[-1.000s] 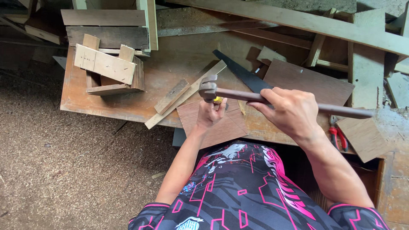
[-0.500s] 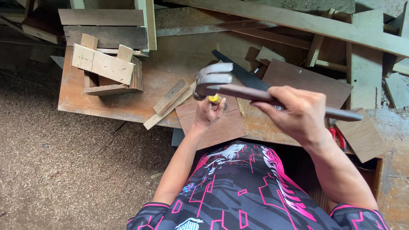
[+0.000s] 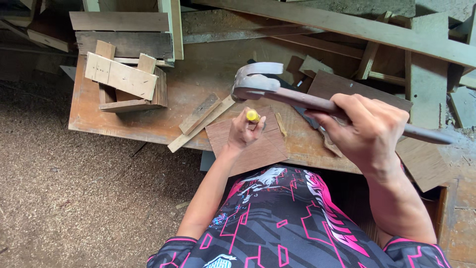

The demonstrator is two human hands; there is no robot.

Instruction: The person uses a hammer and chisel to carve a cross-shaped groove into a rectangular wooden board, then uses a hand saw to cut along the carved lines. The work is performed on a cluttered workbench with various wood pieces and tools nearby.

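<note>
A person's right hand (image 3: 369,131) is clamped on the wooden handle of a claw hammer (image 3: 258,82), its metal head raised above a yellow-handled tool (image 3: 253,115) that the left hand (image 3: 244,133) grips upright on a square plywood panel (image 3: 248,144) at the near edge of the worktop (image 3: 198,79). Two loose wooden strips (image 3: 198,121) lie just left of the panel, and a small nailed frame of wooden offcuts (image 3: 126,79) sits farther left. Sawdust covers the floor (image 3: 74,198) beside the worktop.
</note>
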